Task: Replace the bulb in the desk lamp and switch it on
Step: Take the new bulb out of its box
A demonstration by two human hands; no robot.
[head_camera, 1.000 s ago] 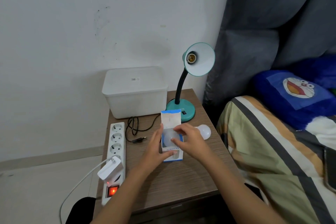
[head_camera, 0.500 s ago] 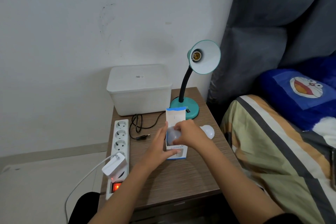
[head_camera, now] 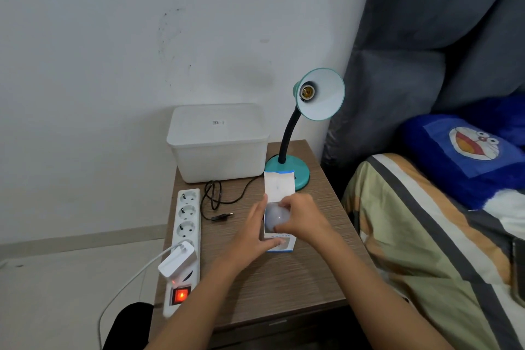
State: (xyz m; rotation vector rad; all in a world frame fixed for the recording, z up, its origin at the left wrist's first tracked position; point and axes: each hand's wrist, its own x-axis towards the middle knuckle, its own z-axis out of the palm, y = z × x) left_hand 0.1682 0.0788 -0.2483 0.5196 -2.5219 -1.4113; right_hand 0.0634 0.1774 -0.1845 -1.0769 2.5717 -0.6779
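Note:
A teal desk lamp (head_camera: 298,169) stands at the back right of the nightstand, its shade (head_camera: 322,95) tipped toward me and its socket (head_camera: 306,91) bare. A small blue-and-white bulb box (head_camera: 279,246) stands in the middle of the tabletop with its top flap (head_camera: 279,185) open. My left hand (head_camera: 254,234) grips the box's left side. The fingers of my right hand (head_camera: 302,219) curl round a frosted white bulb (head_camera: 275,216), which sticks partway out of the box's open top.
The lamp's black cord and plug (head_camera: 222,217) lie loose beside a white power strip (head_camera: 187,221), whose red switch (head_camera: 181,295) glows; a white charger (head_camera: 177,261) is plugged in. A white lidded bin (head_camera: 218,140) stands at the back. A bed (head_camera: 426,250) borders the right.
My right hand went from reaching into the open box to gripping the bulb, which now shows further out of the top. My left hand kept hold of the box.

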